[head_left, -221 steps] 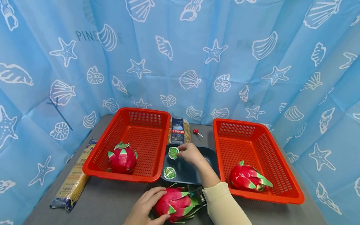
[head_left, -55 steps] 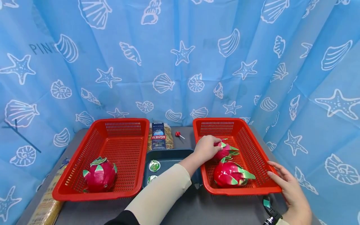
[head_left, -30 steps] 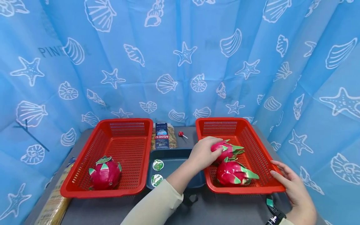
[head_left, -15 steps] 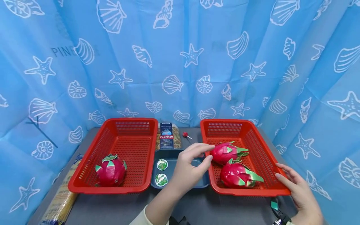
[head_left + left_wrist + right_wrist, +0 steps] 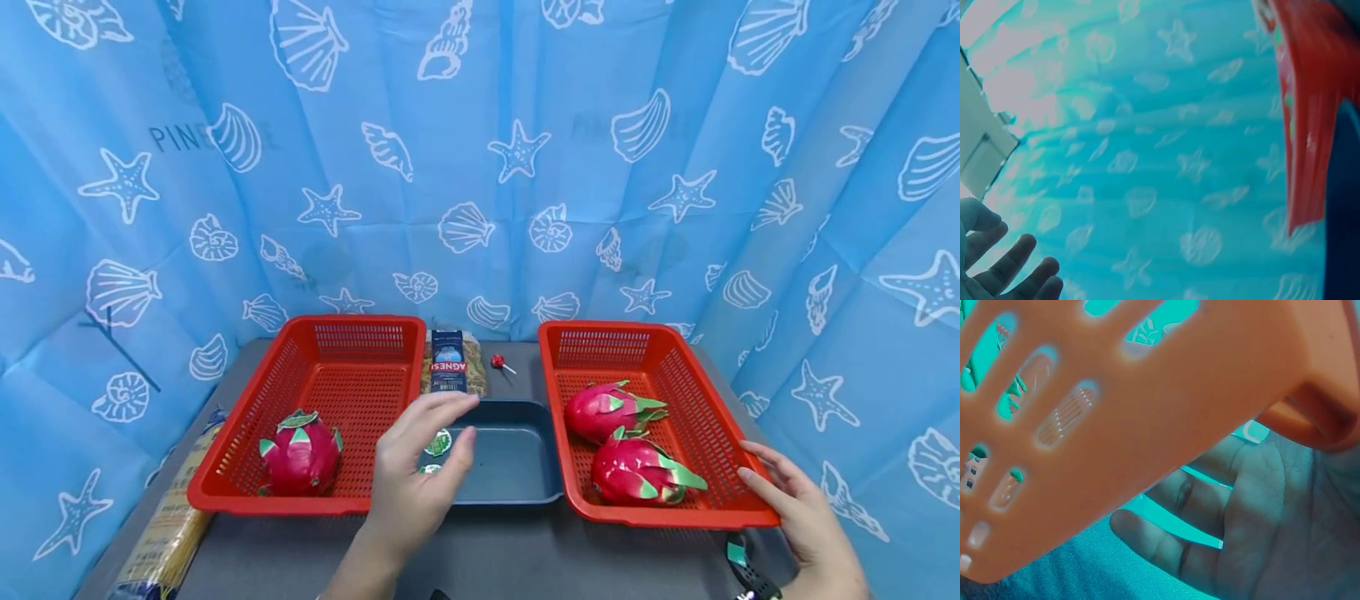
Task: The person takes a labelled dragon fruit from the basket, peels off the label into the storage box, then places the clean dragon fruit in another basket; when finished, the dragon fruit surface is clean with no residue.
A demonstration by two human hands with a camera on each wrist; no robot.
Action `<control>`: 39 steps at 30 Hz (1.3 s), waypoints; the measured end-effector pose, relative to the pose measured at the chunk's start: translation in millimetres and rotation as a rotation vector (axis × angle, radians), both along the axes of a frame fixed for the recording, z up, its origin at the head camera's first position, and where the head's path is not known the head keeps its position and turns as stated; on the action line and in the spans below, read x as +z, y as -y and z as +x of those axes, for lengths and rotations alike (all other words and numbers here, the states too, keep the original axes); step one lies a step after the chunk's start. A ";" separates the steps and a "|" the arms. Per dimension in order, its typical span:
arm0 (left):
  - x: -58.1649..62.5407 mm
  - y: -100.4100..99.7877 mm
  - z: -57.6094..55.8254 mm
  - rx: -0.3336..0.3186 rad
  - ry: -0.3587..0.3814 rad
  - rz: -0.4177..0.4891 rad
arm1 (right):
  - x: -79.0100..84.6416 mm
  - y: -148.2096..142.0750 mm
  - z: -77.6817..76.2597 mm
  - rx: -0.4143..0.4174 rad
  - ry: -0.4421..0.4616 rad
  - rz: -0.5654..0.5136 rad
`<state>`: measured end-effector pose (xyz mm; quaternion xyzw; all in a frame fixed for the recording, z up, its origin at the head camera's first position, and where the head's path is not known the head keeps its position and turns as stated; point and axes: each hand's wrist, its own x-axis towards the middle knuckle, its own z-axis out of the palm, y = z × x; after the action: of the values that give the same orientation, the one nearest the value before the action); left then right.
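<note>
My left hand [image 5: 420, 475] hovers over the left part of a dark blue tray [image 5: 517, 500], thumb and fingers apart with nothing between them. Its spread fingers [image 5: 1015, 262] show in the left wrist view. My right hand [image 5: 810, 525] holds the right rim of the right red basket [image 5: 615, 517], with thumb and forefinger at the edge; other fingers [image 5: 1166, 544] lie by its outer wall. Inside that basket lie two dragon fruits, one dragon fruit [image 5: 611, 412] behind a glossier dragon fruit [image 5: 637, 471]. Two round green-and-white stickers [image 5: 438, 442] in the tray are partly hidden by my left hand.
Another red basket [image 5: 285, 505] on the left holds one dragon fruit [image 5: 302, 457]. A pasta bag [image 5: 450, 367] and a red lollipop [image 5: 498, 361] lie behind the tray. A long spaghetti pack [image 5: 168, 525] lies left. A blue shell-print curtain [image 5: 480, 167] hangs behind.
My left hand, earlier on a dragon fruit before the tray, placed it in the right basket, let go and moved left over the tray. My right hand went from the tray to the basket rim.
</note>
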<state>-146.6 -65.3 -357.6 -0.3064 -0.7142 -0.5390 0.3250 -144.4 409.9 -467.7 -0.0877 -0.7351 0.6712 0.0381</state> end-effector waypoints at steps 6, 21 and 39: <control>8.5 40.1 5.0 0.200 -0.074 0.019 | 1.0 0.4 -0.1 0.004 0.008 0.023; 19.0 136.3 5.3 0.513 -0.101 0.253 | 3.1 -2.6 -0.9 0.001 0.111 0.107; -69.3 257.7 -20.9 0.888 0.679 0.135 | 26.8 -3.9 4.2 0.078 0.243 0.162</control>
<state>-167.6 -323.0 -426.9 0.2358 -0.8030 -0.4635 0.2912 -140.3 413.8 -440.9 -0.1362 -0.7889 0.5951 -0.0704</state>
